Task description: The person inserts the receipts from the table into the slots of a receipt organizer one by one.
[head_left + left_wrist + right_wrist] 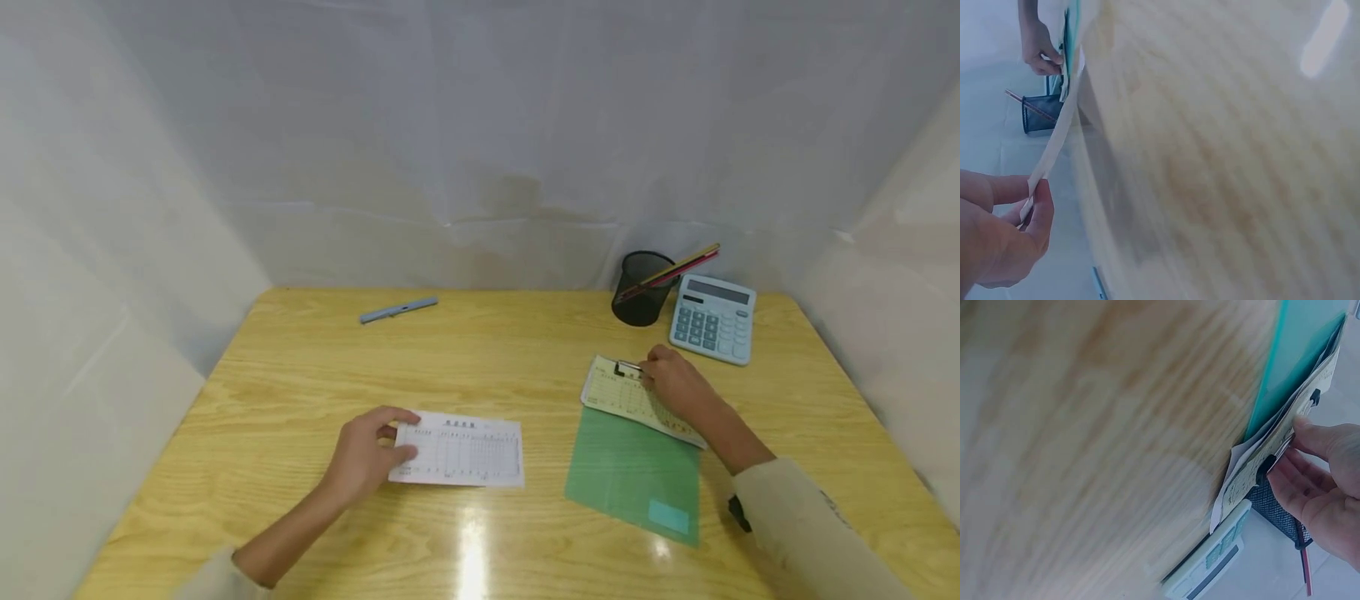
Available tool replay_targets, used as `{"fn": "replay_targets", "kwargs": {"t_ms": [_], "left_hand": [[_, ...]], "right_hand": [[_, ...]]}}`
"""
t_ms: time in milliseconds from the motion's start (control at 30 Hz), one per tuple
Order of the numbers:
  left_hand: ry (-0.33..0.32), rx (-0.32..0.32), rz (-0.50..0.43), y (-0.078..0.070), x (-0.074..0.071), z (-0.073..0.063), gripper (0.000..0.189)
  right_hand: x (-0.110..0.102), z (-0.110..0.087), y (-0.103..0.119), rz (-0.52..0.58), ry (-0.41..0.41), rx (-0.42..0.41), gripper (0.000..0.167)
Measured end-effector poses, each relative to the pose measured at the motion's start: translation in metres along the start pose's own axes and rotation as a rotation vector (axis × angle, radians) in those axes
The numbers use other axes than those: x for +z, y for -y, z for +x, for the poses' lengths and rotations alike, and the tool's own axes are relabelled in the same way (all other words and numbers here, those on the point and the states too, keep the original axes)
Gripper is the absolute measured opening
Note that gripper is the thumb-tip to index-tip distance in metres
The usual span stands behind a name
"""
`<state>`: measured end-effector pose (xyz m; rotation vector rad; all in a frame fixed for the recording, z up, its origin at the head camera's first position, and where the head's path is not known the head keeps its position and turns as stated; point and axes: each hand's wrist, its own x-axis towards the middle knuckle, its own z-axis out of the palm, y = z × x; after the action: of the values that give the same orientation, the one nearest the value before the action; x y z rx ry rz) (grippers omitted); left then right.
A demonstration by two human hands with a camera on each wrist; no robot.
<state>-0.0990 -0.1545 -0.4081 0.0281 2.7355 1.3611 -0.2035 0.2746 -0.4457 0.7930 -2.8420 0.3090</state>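
Note:
My left hand (pixel 363 450) pinches the left end of a white printed slip (pixel 468 454) between thumb and fingers. In the left wrist view the slip (pixel 1054 147) appears edge-on, slightly bowed and raised off the table. Over to the right, a translucent green clipboard (pixel 622 467) bears a light-blue label (pixel 668 517). Yellowish printed slips (pixel 611 392) lie across its top end, with white paper beneath them. My right hand (pixel 678 383) pinches the metal clip (pixel 628 367) there and covers part of it. The clip's black end (pixel 1265 467) shows in the right wrist view.
Behind the clipboard stand a black mesh pen cup (pixel 637 310) with leaning pencils (pixel 686 265) and a light-blue calculator (pixel 712 321). A blue pen (pixel 397 310) lies near the wooden table's (pixel 300 367) back edge. Pale sheeting (pixel 450 150) rises along the back and sides.

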Motion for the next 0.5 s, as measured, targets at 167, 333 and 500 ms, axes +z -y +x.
{"fn": "replay_targets", "kwargs": {"t_ms": [167,333,500], "left_hand": [[0.045,-0.009,-0.049,-0.013,-0.002,0.012,0.035],[0.105,0.022,-0.131,-0.027,0.0,0.026,0.036],[0.155,0.059,-0.219,-0.045,0.013,0.038,0.037]], "right_hand": [[0.0,0.0,0.0,0.001,-0.007,-0.007,0.018],[-0.001,0.0,0.0,0.005,0.009,0.001,0.019],[-0.001,0.001,0.001,0.012,0.012,0.013,0.019]]}}
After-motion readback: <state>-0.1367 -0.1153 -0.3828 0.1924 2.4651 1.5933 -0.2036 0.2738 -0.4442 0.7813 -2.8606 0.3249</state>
